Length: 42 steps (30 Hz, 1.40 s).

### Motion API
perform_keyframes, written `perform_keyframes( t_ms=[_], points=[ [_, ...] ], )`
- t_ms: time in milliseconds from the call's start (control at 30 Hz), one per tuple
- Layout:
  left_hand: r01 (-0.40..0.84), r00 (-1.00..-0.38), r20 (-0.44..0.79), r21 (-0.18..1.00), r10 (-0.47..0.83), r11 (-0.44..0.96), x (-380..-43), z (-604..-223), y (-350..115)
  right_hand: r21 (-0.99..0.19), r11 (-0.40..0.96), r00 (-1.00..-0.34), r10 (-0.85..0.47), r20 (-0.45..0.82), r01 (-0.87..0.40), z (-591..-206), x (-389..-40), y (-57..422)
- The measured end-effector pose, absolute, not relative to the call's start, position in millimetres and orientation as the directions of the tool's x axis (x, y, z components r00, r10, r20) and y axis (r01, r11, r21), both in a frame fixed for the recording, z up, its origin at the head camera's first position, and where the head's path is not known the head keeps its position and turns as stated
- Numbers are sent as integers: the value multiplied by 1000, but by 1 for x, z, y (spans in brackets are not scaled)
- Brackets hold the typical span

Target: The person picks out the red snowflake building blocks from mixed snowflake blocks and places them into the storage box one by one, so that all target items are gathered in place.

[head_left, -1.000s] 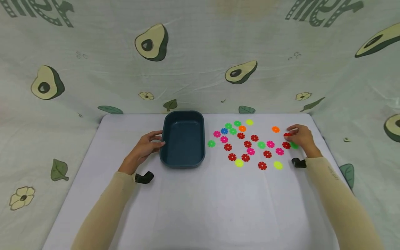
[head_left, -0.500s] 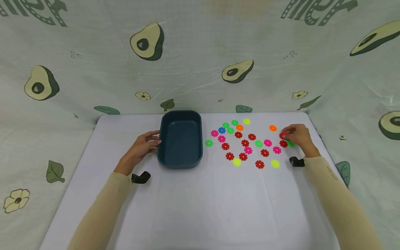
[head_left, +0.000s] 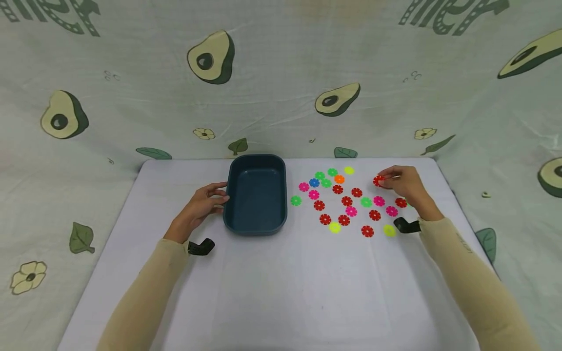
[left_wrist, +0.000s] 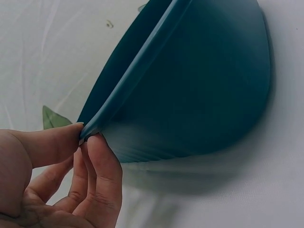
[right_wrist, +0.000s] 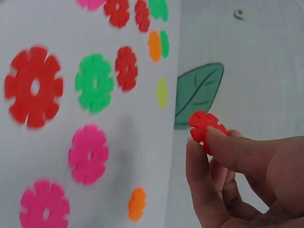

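In the head view my left hand is at the left side of a dark blue plastic tub. The left wrist view shows thumb and fingers pinching the rim of this tub. Over the back right of the table, my right hand pinches a red notched plastic disc. Up close, this red disc is flower-shaped, and the thumb covers part of it. An orange disc lies on the table beside the right hand; that hand hides it in the head view.
Several notched discs in red, pink, green, yellow, orange and blue lie scattered to the right of the tub, such as a red disc and a blue disc. A printed cloth hangs behind the white table.
My right hand has taken the red disc up from beside another red disc at the right and carried it left, over the orange disc. The left hand stays on the tub.
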<state>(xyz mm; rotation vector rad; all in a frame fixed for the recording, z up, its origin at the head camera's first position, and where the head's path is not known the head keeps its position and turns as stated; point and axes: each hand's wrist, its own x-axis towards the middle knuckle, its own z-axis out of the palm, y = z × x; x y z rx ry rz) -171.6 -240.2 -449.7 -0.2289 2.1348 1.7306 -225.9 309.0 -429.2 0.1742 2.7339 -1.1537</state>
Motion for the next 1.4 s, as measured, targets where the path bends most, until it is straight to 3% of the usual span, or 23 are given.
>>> perform_keyframes(
  t_ms=[700, 1133, 1400],
  points=[
    [-365, -918, -389, 907, 83, 212, -168, -450, -243, -857, 514, -954, -241, -181, 33, -411, -238, 171],
    [-379, -912, -404, 898, 76, 224, -168, -451, -239, -910, 413, -936, -302, -182, 43, -419, -245, 105],
    [-394, -906, -417, 892, 66, 221, -171, -449, -236, -904, 426, -926, -328, -186, 31, -412, -249, 73]
  ],
)
